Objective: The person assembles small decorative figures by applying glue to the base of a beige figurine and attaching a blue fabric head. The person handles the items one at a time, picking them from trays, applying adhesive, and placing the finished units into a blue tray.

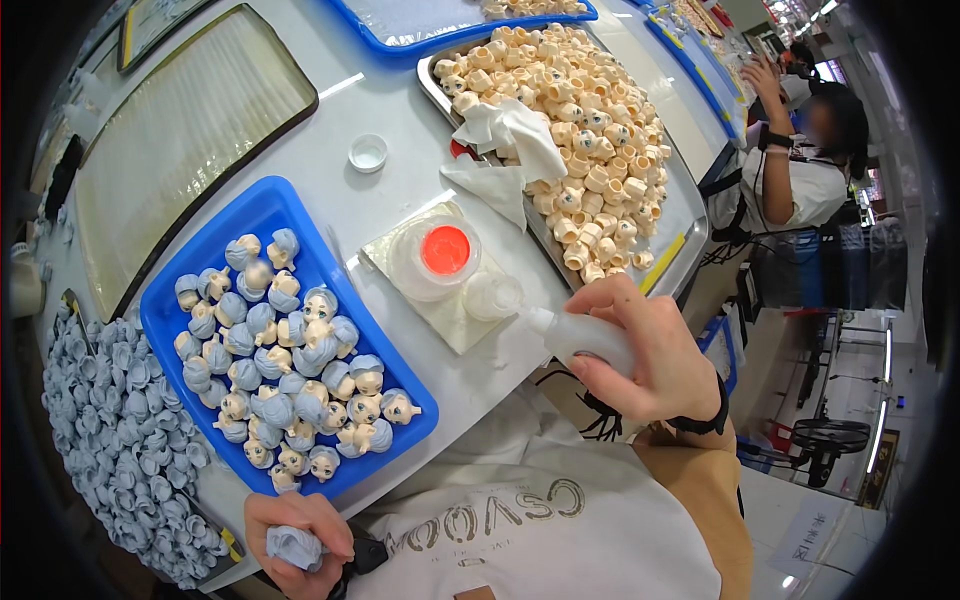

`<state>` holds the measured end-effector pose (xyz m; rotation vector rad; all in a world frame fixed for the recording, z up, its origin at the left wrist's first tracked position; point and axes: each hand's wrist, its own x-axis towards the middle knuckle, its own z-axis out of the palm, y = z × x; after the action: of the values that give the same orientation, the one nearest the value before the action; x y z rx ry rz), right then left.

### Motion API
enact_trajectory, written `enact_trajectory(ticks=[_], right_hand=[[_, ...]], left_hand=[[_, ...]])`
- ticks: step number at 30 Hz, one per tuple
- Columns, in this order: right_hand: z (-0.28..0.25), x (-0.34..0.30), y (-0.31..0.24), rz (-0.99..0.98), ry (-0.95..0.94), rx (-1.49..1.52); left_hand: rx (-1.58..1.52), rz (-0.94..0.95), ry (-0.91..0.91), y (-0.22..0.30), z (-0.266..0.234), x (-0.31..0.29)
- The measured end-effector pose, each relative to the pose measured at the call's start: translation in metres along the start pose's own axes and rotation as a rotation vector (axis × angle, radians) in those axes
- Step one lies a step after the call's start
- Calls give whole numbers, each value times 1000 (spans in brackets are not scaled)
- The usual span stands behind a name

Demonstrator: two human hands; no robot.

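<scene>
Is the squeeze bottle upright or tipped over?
Tipped: the right hand holds the squeeze bottle sideways, nozzle toward the small dish.

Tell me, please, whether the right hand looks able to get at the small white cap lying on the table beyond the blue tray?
Probably not straight away: the right hand is full, gripping a squeeze bottle, and the white cap lies well beyond it. The table between looks open, apart from a dish.

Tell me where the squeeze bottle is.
Head view, right of centre: the squeeze bottle is in the right hand, nozzle pointing left toward the red-lidded jar.
</scene>
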<state>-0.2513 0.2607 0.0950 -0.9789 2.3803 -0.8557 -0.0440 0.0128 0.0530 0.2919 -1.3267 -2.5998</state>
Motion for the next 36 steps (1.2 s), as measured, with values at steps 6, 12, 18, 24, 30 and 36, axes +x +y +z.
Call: enact_trajectory(ticks=[6, 12, 18, 24, 30, 36], right_hand=[[4, -1, 3, -3, 43, 11], [4, -3, 4, 14, 36, 53], [9, -6, 6, 29, 119, 82], [7, -5, 8, 14, 92, 50], [10, -4, 13, -46, 148, 113], [8, -2, 10, 25, 99, 125]], left_hand=[[-72, 7, -43, -3, 0, 2], [-101, 29, -17, 0, 3, 3], [-174, 82, -74, -2, 1, 5], [-57, 83, 76, -6, 2, -4], [-98, 63, 74, -4, 6, -7], [-119, 37, -17, 0, 2, -9]])
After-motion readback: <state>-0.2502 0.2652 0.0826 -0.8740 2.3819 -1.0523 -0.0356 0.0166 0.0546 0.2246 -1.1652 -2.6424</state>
